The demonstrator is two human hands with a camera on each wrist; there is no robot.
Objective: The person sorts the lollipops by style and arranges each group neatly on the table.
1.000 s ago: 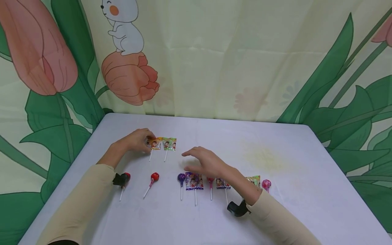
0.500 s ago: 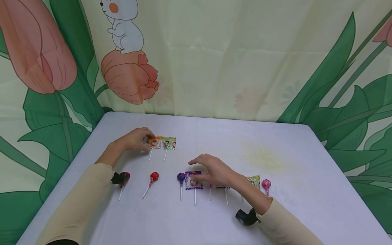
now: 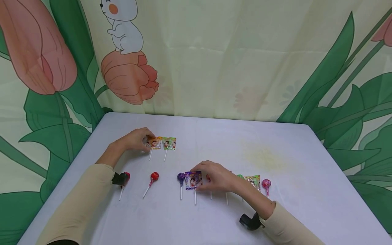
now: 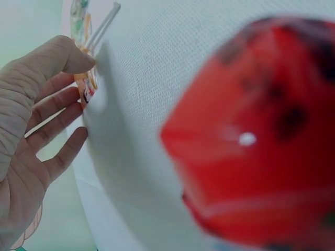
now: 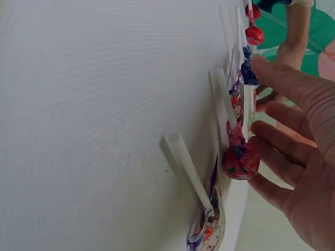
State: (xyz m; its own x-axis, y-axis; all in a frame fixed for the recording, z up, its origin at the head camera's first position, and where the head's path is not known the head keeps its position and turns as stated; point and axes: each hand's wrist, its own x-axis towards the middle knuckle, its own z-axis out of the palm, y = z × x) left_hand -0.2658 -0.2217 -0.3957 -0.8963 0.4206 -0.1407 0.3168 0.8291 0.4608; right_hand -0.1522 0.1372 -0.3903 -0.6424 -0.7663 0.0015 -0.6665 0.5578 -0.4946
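At the back left, my left hand (image 3: 136,139) pinches the edge of a flat lollipop in an orange wrapper (image 3: 156,143) between thumb and fingers. A green-wrapped flat lollipop (image 3: 169,143) lies right beside it. My right hand (image 3: 218,177) is over the front row, fingers loosely bent and spread. Its thumb and fingertips are by the right edge of a purple-wrapped flat lollipop (image 3: 192,180); contact cannot be told. Under that hand is a round red-pink lollipop (image 5: 242,159), partly covered in the head view. Another flat lollipop (image 5: 212,225) lies near it in the right wrist view.
A round purple lollipop (image 3: 181,177) and a round red one (image 3: 154,176) lie left in the row. Another red lollipop (image 4: 261,130) sits close to the left wrist camera. Right of my right hand are a green flat lollipop (image 3: 254,180) and a round pink one (image 3: 266,183).
My right hand has moved down and slightly right, from behind the front row to over it beside the purple-wrapped lollipop. The left hand keeps its hold on the orange-wrapped one.
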